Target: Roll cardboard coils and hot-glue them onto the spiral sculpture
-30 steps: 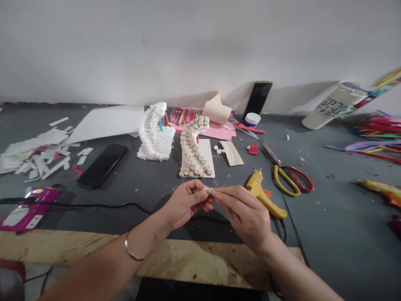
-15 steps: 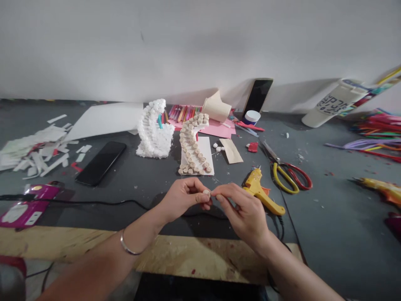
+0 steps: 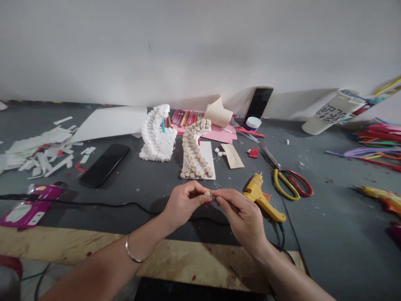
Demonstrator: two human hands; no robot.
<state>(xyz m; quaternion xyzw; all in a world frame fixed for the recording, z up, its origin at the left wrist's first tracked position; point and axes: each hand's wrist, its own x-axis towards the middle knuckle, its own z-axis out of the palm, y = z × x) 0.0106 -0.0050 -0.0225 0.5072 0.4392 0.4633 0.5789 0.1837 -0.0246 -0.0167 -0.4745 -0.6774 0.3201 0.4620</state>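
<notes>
Small piece (image 3: 213, 197), mostly hidden, held between both hands above the dark tabletop (image 3: 153, 182), nearer the wearer than the coil-studded model (image 3: 189, 159). Left hand (image 3: 181, 205): thumb and forefinger pinching one side. Right hand (image 3: 244, 212): thumb and forefinger pinching the other. Judged risks: uneven pinch, piece slips and drops; too hard a squeeze, it deforms. Glue gun (image 3: 262, 198) close by the right hand; a careless knuckle could knock it.

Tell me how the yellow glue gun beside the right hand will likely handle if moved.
The yellow glue gun looks like molded plastic, so it's probably stiff and fairly light. Lying on its side, it should slide rather than roll when pushed. Its attached cord may drag or tug.
</notes>
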